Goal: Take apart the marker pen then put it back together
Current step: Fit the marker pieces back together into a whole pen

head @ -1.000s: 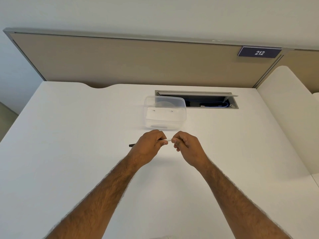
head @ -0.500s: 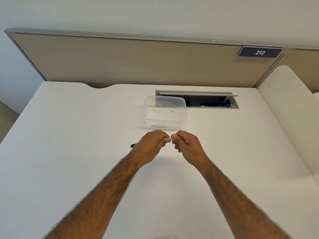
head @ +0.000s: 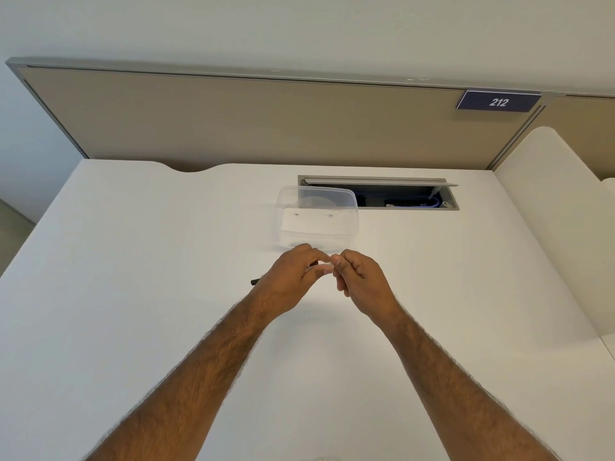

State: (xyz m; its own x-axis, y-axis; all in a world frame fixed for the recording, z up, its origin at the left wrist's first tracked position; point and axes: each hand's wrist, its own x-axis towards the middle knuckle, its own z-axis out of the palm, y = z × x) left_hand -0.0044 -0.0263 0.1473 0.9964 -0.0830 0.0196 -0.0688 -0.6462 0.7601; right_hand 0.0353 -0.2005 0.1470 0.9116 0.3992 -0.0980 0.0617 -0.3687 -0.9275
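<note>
My left hand [head: 290,283] is closed around the marker pen [head: 255,281], whose black end sticks out to the left of the fist just above the white desk [head: 133,294]. A short pale stretch of the pen shows between my two hands near the fingertips. My right hand [head: 361,281] pinches that pale end with thumb and forefinger, its fingertips touching those of the left hand. The rest of the pen is hidden inside both fists.
A clear plastic container [head: 317,217] stands just beyond my hands. Behind it an open cable slot [head: 399,194] is cut into the desk. A beige partition [head: 266,128] closes the back, and a white side panel [head: 549,227] rises on the right.
My hands have come together: the pale stretch of pen seen between them a second ago has shrunk to almost nothing. Less of the black end shows on the left.
</note>
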